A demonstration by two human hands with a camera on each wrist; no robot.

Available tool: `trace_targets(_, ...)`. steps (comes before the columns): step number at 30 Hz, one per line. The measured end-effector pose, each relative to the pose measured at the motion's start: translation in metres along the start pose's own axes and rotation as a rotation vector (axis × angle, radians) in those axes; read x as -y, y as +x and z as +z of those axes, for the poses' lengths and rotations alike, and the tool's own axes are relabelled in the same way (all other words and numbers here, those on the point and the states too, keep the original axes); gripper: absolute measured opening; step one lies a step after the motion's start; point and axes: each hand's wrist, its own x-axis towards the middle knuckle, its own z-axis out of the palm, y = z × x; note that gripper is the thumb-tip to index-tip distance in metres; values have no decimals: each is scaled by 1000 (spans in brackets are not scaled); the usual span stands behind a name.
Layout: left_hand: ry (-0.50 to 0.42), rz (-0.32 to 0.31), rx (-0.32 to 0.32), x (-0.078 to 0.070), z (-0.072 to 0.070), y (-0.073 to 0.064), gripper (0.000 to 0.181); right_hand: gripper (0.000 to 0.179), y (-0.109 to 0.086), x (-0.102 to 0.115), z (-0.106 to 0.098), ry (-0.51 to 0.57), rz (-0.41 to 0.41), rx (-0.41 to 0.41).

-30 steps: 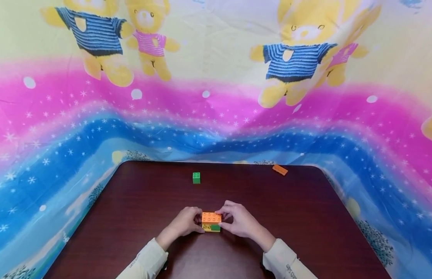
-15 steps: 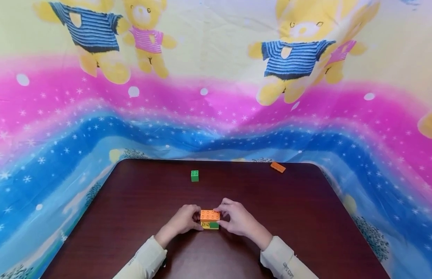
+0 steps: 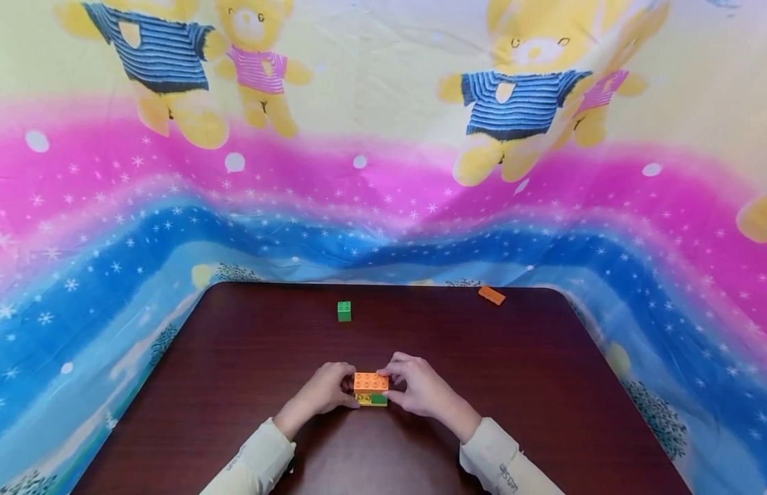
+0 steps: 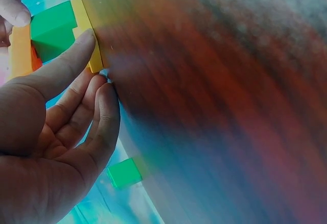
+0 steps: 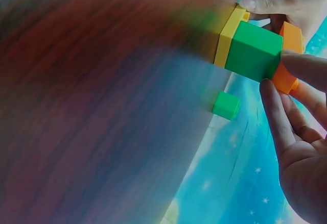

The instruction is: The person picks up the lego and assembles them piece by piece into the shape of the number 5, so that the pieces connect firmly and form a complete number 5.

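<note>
A small stack of building bricks stands near the middle of the table. At its bottom lies a flat yellow brick (image 5: 228,39), with a green brick (image 5: 254,50) on its right part and bare studs showing to the left. The orange brick (image 3: 371,381) tops the green one, its studs up, overhanging the bare yellow studs. My left hand (image 3: 321,392) pinches the left end of the yellow brick between thumb and fingers. From the other side my right hand (image 3: 420,386) pinches the orange brick at its right end, fingertips also right at the green brick.
Toward the back of the dark wooden table (image 3: 266,330) stands a small green brick (image 3: 344,311). Another orange brick (image 3: 491,295) lies near the back right edge. A printed curtain with bears (image 3: 519,110) hangs behind the table.
Both hands keep their hold on the stack, with little visible movement. The whole head view has shifted slightly, so everything appears a bit further up and left.
</note>
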Motion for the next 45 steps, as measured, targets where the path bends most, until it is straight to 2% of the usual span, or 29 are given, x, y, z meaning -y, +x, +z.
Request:
trace_targets(18, -16, 3, 7, 1, -1, 0, 32, 39, -2, -5, 3, 65, 16, -7)
trace_targets(34, -23, 5, 18, 0, -3, -1, 32, 40, -2, -7, 4, 67, 24, -12)
trace_targets(41, -60, 64, 56, 7, -12, 2, 32, 40, -3, -8, 6, 60, 28, -4)
trace_targets(45, -85, 77, 43, 15, -23, 10, 30, 40, -2, -9, 6, 60, 30, -8)
